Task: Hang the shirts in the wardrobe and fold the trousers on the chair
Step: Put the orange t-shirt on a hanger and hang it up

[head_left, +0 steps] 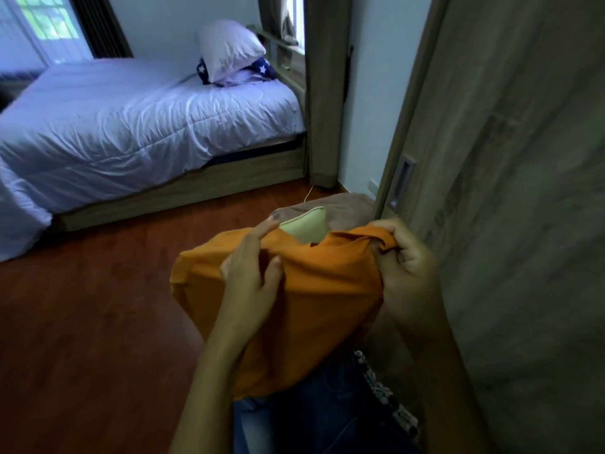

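Left hand (252,273): thumb on top of the cloth, fingers reaching toward 12 o'clock, pinching a fold of the orange shirt (311,296) near its upper edge. Wrist roughly straight, forearm rising from 6 o'clock.

Right hand (406,267): fingers curled tight round a bunched corner of the same shirt at its 2 o'clock end, knuckles turned toward the wardrobe door (507,158).

Orange shirt: held up off everything between my two hands, its body sagging toward 6 o'clock. I hold it by the top edge, I judge, to spread it and find the shoulders before it goes on a hanger; no hanger is in view.

Blue denim (311,424): at 6 o'clock beneath the shirt. Whether these are the trousers to fold or what I am wearing, I cannot tell.

Patterned cloth (383,388): at 5 o'clock, beside the denim.

Brown padded seat (343,204): at 12 o'clock past the shirt, probably the chair, carrying a pale green item (304,229).

Wardrobe door: at 3 o'clock, close by my right hand, recessed handle (401,181) facing me.

Bed (131,126): at 10 o'clock, well apart across the wooden floor (82,322).
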A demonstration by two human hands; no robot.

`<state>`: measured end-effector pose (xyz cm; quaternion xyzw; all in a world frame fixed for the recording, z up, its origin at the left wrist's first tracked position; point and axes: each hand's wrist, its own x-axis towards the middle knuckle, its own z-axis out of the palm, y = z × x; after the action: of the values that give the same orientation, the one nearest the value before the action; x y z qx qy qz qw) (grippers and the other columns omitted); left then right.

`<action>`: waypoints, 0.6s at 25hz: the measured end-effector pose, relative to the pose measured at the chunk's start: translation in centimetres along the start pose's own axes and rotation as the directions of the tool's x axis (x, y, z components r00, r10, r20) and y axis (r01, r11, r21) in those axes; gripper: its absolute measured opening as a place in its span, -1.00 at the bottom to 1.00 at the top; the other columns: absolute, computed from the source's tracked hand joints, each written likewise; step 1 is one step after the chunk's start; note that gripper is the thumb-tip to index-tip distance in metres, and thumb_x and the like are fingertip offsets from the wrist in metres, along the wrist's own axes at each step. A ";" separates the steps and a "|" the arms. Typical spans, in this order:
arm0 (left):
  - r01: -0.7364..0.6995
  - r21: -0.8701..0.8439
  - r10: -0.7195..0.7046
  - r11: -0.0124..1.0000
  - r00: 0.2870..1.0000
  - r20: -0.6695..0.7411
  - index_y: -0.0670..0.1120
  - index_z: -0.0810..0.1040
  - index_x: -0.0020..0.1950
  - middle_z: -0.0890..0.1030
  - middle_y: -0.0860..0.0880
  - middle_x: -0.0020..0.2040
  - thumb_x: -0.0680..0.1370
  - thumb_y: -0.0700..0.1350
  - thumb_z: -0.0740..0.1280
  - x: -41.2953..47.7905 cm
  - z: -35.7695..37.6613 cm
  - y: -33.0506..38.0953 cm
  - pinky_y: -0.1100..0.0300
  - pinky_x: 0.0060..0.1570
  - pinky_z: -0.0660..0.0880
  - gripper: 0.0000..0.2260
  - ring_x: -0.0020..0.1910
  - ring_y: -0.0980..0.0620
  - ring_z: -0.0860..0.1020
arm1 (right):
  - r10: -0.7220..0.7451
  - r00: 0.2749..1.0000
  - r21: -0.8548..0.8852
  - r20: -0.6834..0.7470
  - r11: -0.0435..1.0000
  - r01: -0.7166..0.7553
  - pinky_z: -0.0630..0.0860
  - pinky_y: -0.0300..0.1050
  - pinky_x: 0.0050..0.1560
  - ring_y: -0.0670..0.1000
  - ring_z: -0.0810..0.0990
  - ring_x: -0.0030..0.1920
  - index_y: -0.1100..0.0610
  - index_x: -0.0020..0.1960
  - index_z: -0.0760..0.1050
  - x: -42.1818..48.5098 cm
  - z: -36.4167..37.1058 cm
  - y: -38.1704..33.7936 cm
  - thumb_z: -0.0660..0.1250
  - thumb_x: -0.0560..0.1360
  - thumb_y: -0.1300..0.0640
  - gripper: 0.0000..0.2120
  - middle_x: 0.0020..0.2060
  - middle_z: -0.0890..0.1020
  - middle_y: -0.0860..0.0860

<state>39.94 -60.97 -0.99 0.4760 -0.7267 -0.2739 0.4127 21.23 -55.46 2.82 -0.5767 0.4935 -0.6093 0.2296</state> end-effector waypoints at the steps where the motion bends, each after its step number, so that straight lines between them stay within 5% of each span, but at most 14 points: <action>1: -0.094 -0.095 0.097 0.991 0.995 0.034 0.12 0.29 0.42 0.33 0.23 0.41 0.60 -0.09 0.20 0.2 -0.1 1.8 -0.13 0.41 0.21 -0.61 0.36 0.31 0.28 | -0.002 0.999 0.060 0.045 0.998 -0.001 0.41 -0.45 -0.23 -0.25 0.51 -0.28 -0.08 -0.16 0.52 -0.7 -0.6 -1.5 0.16 0.53 0.26 -0.72 -0.31 0.58 -0.20; 3: -0.154 -0.285 0.217 0.946 0.954 0.206 0.10 0.39 0.37 0.44 0.26 0.33 0.57 -0.15 0.16 0.6 -0.2 5.2 0.09 0.36 0.32 -0.63 0.32 0.28 0.37 | 0.023 0.995 0.237 0.092 0.971 -0.044 0.42 -0.40 -0.28 -0.22 0.50 -0.34 -0.02 -0.18 0.56 -2.2 -1.3 -4.1 0.18 0.50 0.23 -0.76 -0.36 0.58 -0.15; 5: -0.017 -0.381 0.209 0.924 0.858 0.469 0.03 0.54 0.21 0.60 0.26 0.08 0.50 -0.27 0.16 0.2 0.2 7.7 0.34 0.14 0.40 -0.64 0.09 0.35 0.50 | 0.050 0.995 0.365 0.085 0.928 -0.078 0.44 -0.37 -0.32 -0.18 0.50 -0.37 0.05 -0.19 0.57 -3.8 -2.3 -6.2 0.20 0.48 0.21 -0.80 -0.39 0.57 -0.11; 8: 0.079 -0.326 0.193 0.942 0.668 0.719 -0.39 0.54 0.03 0.57 0.19 -0.32 0.49 -0.28 0.17 -1.8 1.8 8.9 0.46 -0.19 0.37 -0.75 -0.33 0.35 0.48 | 0.049 0.998 0.345 -0.028 0.938 -0.037 0.45 -0.36 -0.33 -0.18 0.49 -0.38 0.03 -0.28 0.60 -5.6 -4.0 -8.2 0.24 0.48 0.18 -0.77 -0.42 0.55 -0.11; 11: 0.070 -0.337 0.231 0.939 0.597 0.768 -0.27 0.57 -0.04 0.60 0.06 -0.27 0.51 -0.11 0.23 -4.7 3.3 8.2 0.14 -0.11 0.46 -0.76 -0.24 0.13 0.54 | 0.077 0.981 0.242 -0.179 0.970 -0.032 0.43 -0.35 -0.37 -0.20 0.46 -0.44 0.01 -0.36 0.55 -7.7 -5.9 -9.3 0.28 0.51 0.12 -0.72 -0.49 0.50 -0.15; 13: 0.056 -0.339 0.234 0.939 0.618 0.751 -0.19 0.55 -0.02 0.58 -0.20 -0.08 0.47 0.02 0.26 -6.4 4.1 7.5 -0.18 0.06 0.44 -0.71 -0.06 -0.18 0.54 | 0.088 0.960 0.177 -0.264 0.983 -0.042 0.39 -0.36 -0.40 -0.22 0.41 -0.47 0.00 -0.41 0.48 -9.3 -6.7 -9.7 0.24 0.55 0.15 -0.65 -0.53 0.44 -0.17; 15: 0.021 -0.303 0.213 0.953 0.665 0.716 -0.11 0.54 -0.07 0.56 -0.18 -0.10 0.45 0.15 0.26 -7.8 4.2 6.7 -0.26 0.09 0.44 -0.68 -0.06 -0.18 0.54 | 0.075 0.936 0.116 -0.343 0.993 -0.037 0.37 -0.37 -0.40 -0.22 0.39 -0.47 0.03 -0.38 0.42 -11.1 -7.3 -10.3 0.20 0.59 0.19 -0.64 -0.53 0.42 -0.17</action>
<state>34.85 -51.16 -0.49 0.2198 -0.8080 -0.5226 0.1601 19.96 -39.45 7.55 -0.4328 0.5088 -0.7202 0.1873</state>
